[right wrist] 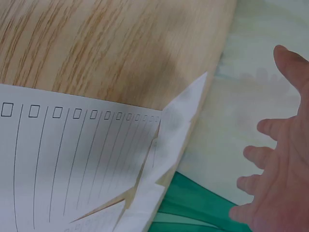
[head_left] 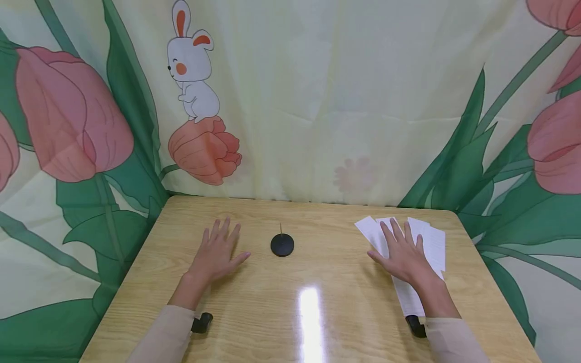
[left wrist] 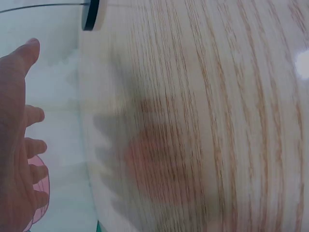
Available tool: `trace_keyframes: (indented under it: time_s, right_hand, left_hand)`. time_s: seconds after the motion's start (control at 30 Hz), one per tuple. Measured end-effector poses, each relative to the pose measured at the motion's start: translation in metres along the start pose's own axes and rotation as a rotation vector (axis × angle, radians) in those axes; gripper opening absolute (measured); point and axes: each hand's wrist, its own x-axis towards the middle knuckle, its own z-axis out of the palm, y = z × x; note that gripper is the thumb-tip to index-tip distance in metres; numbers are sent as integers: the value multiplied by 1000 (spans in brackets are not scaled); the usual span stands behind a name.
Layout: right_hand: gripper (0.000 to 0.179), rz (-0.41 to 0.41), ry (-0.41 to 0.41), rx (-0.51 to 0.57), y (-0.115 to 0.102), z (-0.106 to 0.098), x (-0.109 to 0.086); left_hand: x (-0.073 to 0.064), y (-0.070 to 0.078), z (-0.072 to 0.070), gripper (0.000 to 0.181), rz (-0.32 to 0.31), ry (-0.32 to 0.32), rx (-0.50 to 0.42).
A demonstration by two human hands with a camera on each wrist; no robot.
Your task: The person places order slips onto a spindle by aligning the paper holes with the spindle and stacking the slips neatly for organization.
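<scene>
Both hands hover over the wooden table with nothing in them. My left hand (head_left: 217, 254) is spread palm down above the table's left part, its thumb pointing toward a black round base (head_left: 282, 245) with a thin upright spike. The right hand (head_left: 402, 254) is spread over several white paper sheets (head_left: 433, 247) and hides part of them. In the right wrist view, that hand (right wrist: 285, 169) is clear of the sheets (right wrist: 87, 145), which overlap and bear ruled lines with small checkboxes. The left wrist view shows the left hand (left wrist: 17, 145) apart from the table, with the black base (left wrist: 90, 14) beyond.
The table (head_left: 254, 302) has a light wood grain and a bright light reflection (head_left: 310, 322) near its front middle. A curtain (head_left: 290, 101) printed with tulips and a rabbit hangs behind and beside it. A black wrist device (head_left: 201, 322) sits at the left cuff, another (head_left: 415, 326) at the right.
</scene>
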Motion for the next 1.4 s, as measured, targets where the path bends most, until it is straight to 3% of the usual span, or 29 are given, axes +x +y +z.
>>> trace_keyframes:
  time_s: [0.27,0.6,0.97,1.2,1.4]
  right_hand:
    - [92,-11,18,12,3,2,-4]
    - [88,-42,78,1,14,-10,-4]
    - [85,-43,139,42,35,-13,-11]
    - [88,7,81,149,47,-15,-16]
    - [90,47,47,166,61,-16,-21]
  left_hand:
    - [-1,-2,3,89,-6,-26,-3]
    - [4,2,-4,89,3,-31,-20]
    - [9,9,-4,90,51,-34,-32]
    - [11,13,-3,89,66,-40,-35]
    - [15,16,0,87,76,-32,-42]
